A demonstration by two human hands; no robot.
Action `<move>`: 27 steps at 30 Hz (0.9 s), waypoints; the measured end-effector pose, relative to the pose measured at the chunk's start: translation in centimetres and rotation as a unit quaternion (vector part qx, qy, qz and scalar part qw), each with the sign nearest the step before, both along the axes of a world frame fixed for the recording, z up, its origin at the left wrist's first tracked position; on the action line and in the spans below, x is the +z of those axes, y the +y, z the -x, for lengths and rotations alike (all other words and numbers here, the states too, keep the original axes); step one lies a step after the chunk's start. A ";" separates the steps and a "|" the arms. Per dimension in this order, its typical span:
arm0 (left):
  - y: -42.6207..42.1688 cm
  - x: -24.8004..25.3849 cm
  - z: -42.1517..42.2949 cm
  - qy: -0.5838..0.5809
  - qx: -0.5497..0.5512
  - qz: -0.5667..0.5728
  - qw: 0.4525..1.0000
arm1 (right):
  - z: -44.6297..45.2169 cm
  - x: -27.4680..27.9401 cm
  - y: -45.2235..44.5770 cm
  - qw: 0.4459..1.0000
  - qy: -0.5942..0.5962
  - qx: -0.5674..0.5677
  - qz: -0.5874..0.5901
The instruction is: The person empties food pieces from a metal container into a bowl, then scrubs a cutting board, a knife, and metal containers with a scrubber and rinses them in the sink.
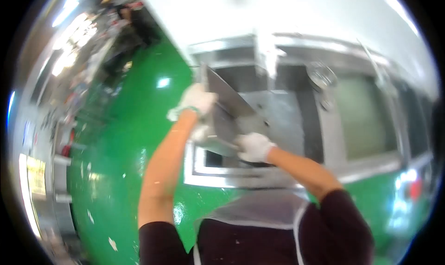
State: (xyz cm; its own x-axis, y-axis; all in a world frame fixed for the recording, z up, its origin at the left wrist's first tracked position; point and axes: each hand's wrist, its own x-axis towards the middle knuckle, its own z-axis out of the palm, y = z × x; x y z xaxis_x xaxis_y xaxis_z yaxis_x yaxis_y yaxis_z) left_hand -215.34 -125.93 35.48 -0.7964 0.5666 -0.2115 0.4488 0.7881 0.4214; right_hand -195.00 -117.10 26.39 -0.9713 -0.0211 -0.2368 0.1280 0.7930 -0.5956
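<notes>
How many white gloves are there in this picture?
2 that I can make out: the left glove at the upper left of the metal container, and the right glove at its lower edge. More may be hidden in the blurred background.

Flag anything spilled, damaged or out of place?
Small pale scraps on the green floor, lower left: likely stray litter, too blurred to identify. The metal container is tilted, but left hand and right hand hold it, so probably deliberate.
</notes>
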 end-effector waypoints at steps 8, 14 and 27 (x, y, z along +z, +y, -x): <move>-4.1 1.6 -5.0 0.319 -0.253 -0.052 0.912 | -0.6 4.9 8.7 0.981 -0.083 0.058 0.168; -9.7 -2.8 -6.4 0.032 -0.178 -0.211 0.961 | 2.7 9.5 7.5 0.987 -0.043 0.140 0.072; -9.6 1.1 6.8 -0.162 0.118 -0.275 0.940 | 0.2 -1.2 15.5 0.872 0.153 -0.308 0.349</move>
